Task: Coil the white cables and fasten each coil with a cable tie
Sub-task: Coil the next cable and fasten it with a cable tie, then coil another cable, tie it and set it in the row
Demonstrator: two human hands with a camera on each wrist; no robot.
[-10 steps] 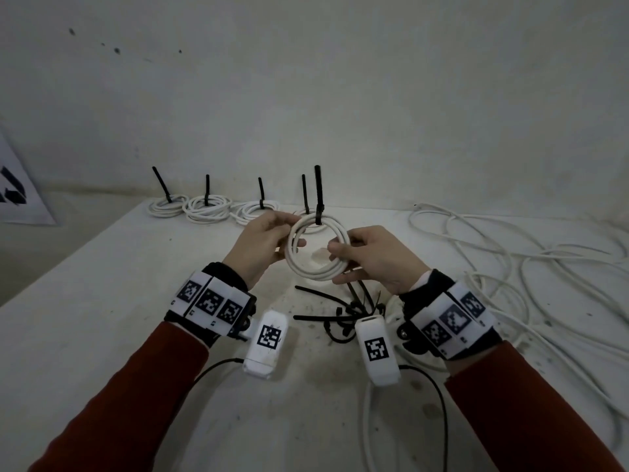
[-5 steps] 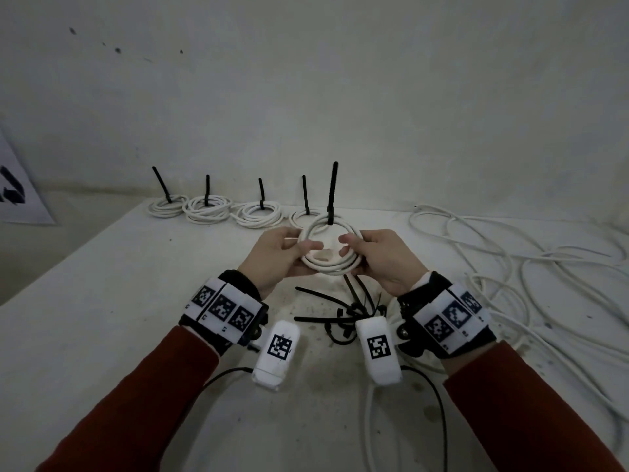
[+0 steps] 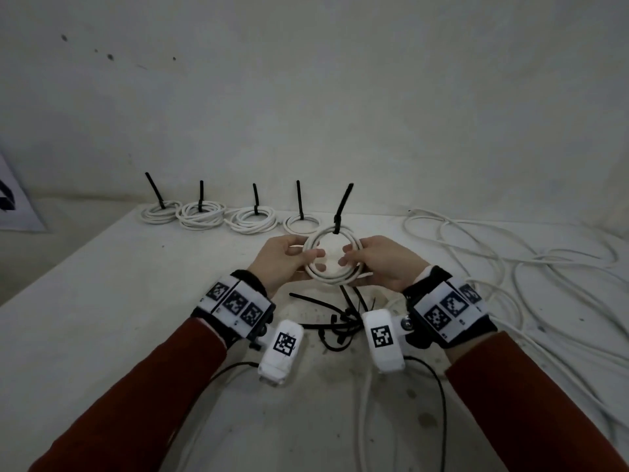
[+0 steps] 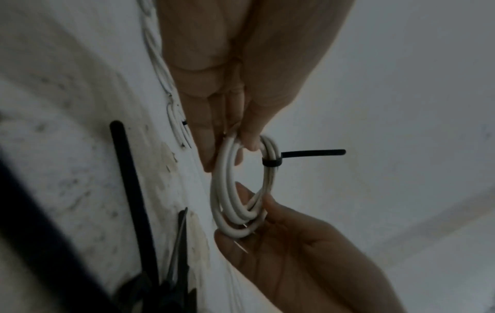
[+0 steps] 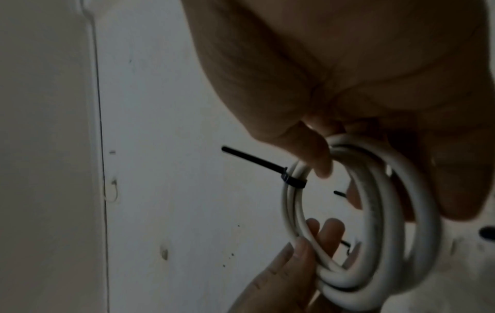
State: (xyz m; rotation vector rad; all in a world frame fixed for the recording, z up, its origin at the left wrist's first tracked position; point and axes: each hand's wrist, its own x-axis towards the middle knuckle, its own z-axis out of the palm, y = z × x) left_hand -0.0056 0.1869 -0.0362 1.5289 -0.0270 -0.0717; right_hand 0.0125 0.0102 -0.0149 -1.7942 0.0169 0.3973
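Dark red sleeves point(image 3: 143, 396); black wristbands point(image 3: 235, 308) bearing square-code markers; white wrist cameras point(image 3: 281, 352) with black leads.

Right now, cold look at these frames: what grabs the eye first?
The white coil held up at centre between the left hand and right hand, its black cable tie sticking up. Behind it, four tied coils line the table's far edge. Loose white cable sprawls to the right.
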